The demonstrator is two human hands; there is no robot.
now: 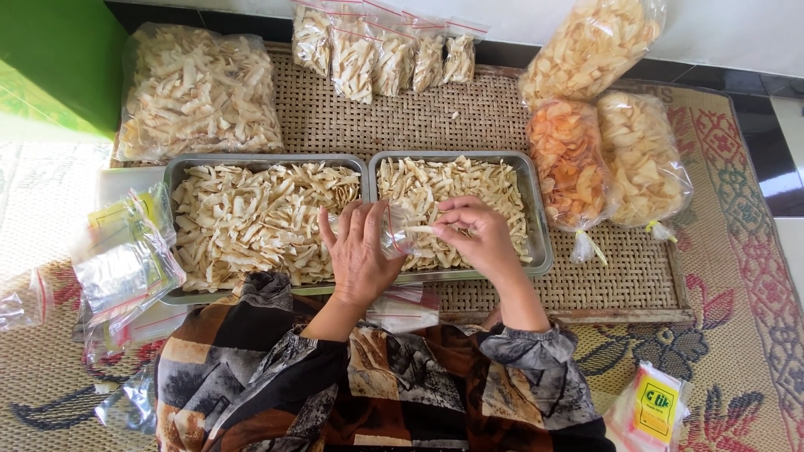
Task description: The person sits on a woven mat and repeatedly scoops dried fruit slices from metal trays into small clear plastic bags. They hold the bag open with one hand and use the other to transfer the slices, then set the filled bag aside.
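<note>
My left hand holds a small clear plastic bag with a red zip strip over the gap between two metal trays. My right hand pinches a few pale cracker strips at the bag's mouth. The right tray and the left tray are both full of the same pale strips. A few empty small bags lie in front of the trays, near my lap.
Several filled small bags line the far edge of the woven mat. A large bag of strips lies at far left. Three large bags of round crackers lie at right. A pile of empty bags sits at left.
</note>
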